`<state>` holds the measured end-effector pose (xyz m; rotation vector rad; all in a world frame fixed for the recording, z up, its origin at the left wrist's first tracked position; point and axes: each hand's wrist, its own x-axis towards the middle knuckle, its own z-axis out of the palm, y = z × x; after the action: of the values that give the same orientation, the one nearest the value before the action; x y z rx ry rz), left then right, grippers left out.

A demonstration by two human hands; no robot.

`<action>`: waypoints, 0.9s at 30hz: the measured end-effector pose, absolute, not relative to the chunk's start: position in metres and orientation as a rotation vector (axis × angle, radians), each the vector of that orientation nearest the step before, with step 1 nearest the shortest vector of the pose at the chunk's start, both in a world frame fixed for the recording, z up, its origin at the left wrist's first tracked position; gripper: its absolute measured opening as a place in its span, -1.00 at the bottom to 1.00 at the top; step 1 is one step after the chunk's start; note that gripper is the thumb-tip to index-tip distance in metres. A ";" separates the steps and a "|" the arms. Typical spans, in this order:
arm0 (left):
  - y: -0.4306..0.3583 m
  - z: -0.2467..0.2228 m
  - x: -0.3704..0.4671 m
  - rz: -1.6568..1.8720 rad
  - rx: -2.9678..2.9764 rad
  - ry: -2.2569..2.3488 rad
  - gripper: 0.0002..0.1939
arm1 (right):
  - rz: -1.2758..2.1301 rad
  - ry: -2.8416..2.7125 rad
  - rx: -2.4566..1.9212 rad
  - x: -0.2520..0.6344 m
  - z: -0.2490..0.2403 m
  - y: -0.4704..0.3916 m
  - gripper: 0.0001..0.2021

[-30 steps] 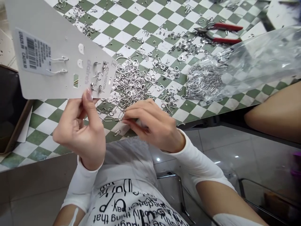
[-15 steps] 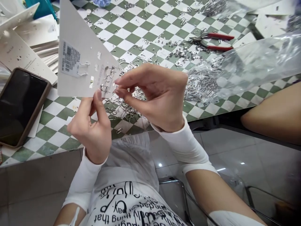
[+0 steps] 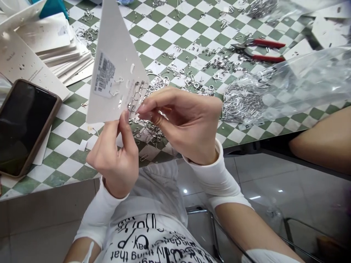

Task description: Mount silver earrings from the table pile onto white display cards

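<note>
Between thumb and fingers, my left hand [image 3: 115,157] pinches the lower edge of a white earring card [image 3: 109,47]. The card is tilted, with a barcode sticker [image 3: 104,76] on its face and slots cut through it. Several small silver earring pieces [image 3: 137,93] poke from the card near its right edge. My right hand [image 3: 189,124] has thumb and forefinger pinched together right at that edge, by the metal pieces; what lies between the fingertips is too small to make out. Behind and under both hands lies a heap of silver rings and clips [image 3: 150,129].
A phone [image 3: 24,128] and a stack of white cards [image 3: 60,47] lie at the left. Red-handled pliers [image 3: 265,50] sit at the back right, near a clear plastic bag of silver hooks [image 3: 242,100]. Small metal parts are scattered over the checkered tabletop [image 3: 65,146]. Another person's limb [image 3: 326,142] shows at right.
Both hands and the card have shifted right and slightly down in view. The card is turned more edge-on, and my right fingertips are closer to the metal pieces.
</note>
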<state>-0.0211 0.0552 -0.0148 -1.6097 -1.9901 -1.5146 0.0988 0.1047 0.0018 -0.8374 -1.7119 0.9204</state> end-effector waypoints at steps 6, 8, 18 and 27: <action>0.055 -0.015 -0.018 -1.453 -1.595 -1.935 -0.88 | 0.735 -1.728 -0.846 0.101 0.002 0.102 -0.83; 0.055 -0.015 -0.018 -1.432 -1.589 -1.916 -0.91 | 0.689 -1.708 -0.839 0.102 0.002 0.100 -0.79; 0.053 -0.018 -0.016 -1.369 -1.599 -1.891 -0.89 | 0.683 -1.588 -0.892 0.099 0.006 0.094 -0.72; 0.053 -0.017 -0.015 -1.380 -1.650 -1.878 -0.85 | 0.482 -1.798 -1.084 0.106 0.000 0.081 -0.74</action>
<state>-0.0148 0.0533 -0.0173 -1.6500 -1.8780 -1.3801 0.1064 0.0807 0.0003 -1.0839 -1.7979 0.4820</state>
